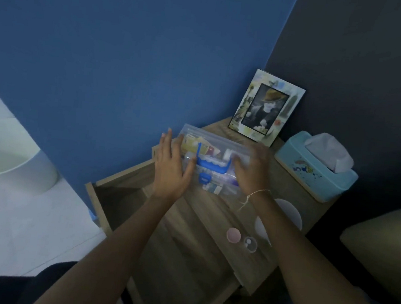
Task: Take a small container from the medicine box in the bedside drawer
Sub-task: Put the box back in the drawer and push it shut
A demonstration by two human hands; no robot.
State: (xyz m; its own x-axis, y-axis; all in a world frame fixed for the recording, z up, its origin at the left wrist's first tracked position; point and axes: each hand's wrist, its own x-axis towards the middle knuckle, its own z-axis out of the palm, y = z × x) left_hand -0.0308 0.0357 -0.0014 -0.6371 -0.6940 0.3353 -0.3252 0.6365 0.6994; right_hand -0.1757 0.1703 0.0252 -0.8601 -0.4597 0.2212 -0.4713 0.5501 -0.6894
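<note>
1. Holding the medicine box (214, 163) from both ends: a clear plastic case with a blue handle (211, 164) and a blue latch (203, 178) on its near side. It sits at the back of the bedside desk (187, 224), above the open drawer (119, 198), not inside it.
2. Left hand (171, 168) lies flat against the box's left end, fingers (169, 139) extended and spread, not curled. Right hand (249, 168) covers the right end, fingers bent over the lid. Blur hides how firmly either presses; neither hand holds anything else.
3. Contents show through the lid: card packets and small white bottles. Which one is the wanted small container cannot be told yet.
4. Judgement: the step in hand is opening the box. Steady it with one hand, free the blue latch with the other thumb, then lift the lid away toward the wall.
5. Keep the box level and flat on the desk while the lid swings, so loose packets do not slide out.
6. Near front edge: a pink cap (233, 234) and a small clear dish (250, 243). Keep forearms clear of them.
7. Behind and right: a photo frame (267, 108), tissue box (315, 167). The lid may touch the frame.
</note>
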